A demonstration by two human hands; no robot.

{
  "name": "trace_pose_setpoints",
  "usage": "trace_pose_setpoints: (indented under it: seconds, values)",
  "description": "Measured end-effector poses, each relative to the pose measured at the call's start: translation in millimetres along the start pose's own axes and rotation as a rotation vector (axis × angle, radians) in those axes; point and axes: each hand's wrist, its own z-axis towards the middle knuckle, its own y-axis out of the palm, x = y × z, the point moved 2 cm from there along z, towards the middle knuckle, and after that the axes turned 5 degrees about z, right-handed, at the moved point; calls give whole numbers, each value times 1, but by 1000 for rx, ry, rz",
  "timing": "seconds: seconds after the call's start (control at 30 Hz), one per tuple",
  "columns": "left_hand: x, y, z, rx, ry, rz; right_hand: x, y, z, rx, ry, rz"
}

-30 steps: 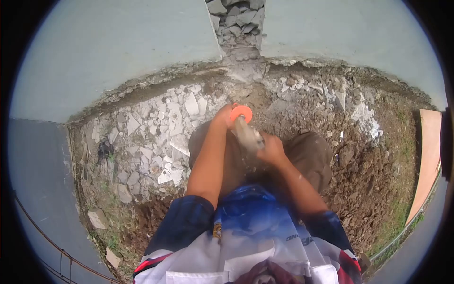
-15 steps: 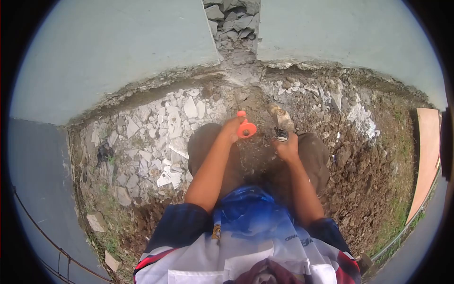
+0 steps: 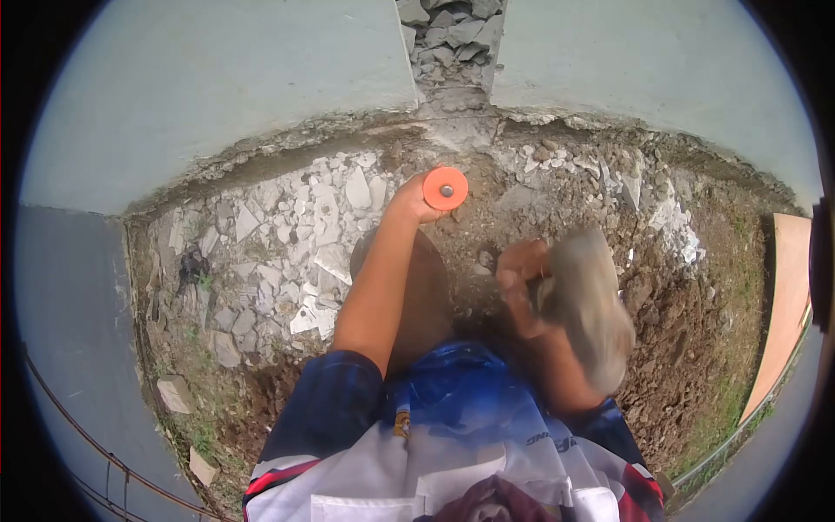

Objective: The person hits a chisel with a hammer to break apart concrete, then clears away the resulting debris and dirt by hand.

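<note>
An orange round guard with a grey metal centre point(image 3: 446, 190) faces up in the middle of the view. My left hand point(image 3: 415, 200) is wrapped round the tool under this guard; the shaft below is hidden. On the right, my right hand point(image 3: 524, 265) grips a hammer by its handle, which is mostly hidden. The hammer's large head point(image 3: 591, 304), blurred by motion, is raised over my right forearm. Broken soil and dirt point(image 3: 474, 230) lie below and between the hands.
White rubble point(image 3: 326, 213) covers the ground on the left, brown clods point(image 3: 652, 348) the right. Ahead, a pale wall point(image 3: 261, 78) has a vertical gap filled with broken stone point(image 3: 452, 39). An orange-brown board point(image 3: 777, 304) stands at the far right; rusty bars point(image 3: 104, 452) are lower left.
My left hand has moved forward with the orange-guarded tool, now seen from straight above. My right hand has swung the hammer up and back to the right.
</note>
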Motion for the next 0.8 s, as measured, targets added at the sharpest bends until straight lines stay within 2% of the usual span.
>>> trace_pose_setpoints:
  seconds: [0.07,0.13,0.2,0.23,0.3,0.33,0.37,0.43,0.47,0.53,0.6,0.67,0.7,0.77,0.8]
  values:
    - [3,-4,5,-28,-4,-11,109,14,-9,110,389,489]
    - [24,-63,67,-223,369,724,130,22,7,16,508,290]
    - [19,-95,87,-262,656,1146,111,28,21,-244,342,-591]
    - [27,-74,88,-226,819,1198,97,28,46,-234,256,-540]
    - [26,-68,68,-276,574,1063,69,29,24,-246,226,-423]
    - [25,-62,54,-283,456,995,49,29,25,-238,139,-332]
    - [19,-34,25,-302,309,672,27,29,30,-227,47,-239]
    - [0,-26,13,-214,115,110,12,32,28,-225,-212,-72]
    - [0,-27,16,-157,70,59,9,35,32,-235,-405,0]
    - [4,-32,23,-44,-18,-43,30,41,37,-261,-297,-142]
    - [5,-36,32,-47,38,85,105,36,35,-275,291,-566]
    - [-12,-46,33,-29,37,289,142,18,2,-121,342,-483]
    - [-18,-44,48,163,63,419,152,8,13,-55,330,-443]
    - [-76,-68,37,416,44,685,147,-21,-23,-38,514,-339]
    - [-64,-51,44,510,103,838,145,-29,-1,-21,527,-283]
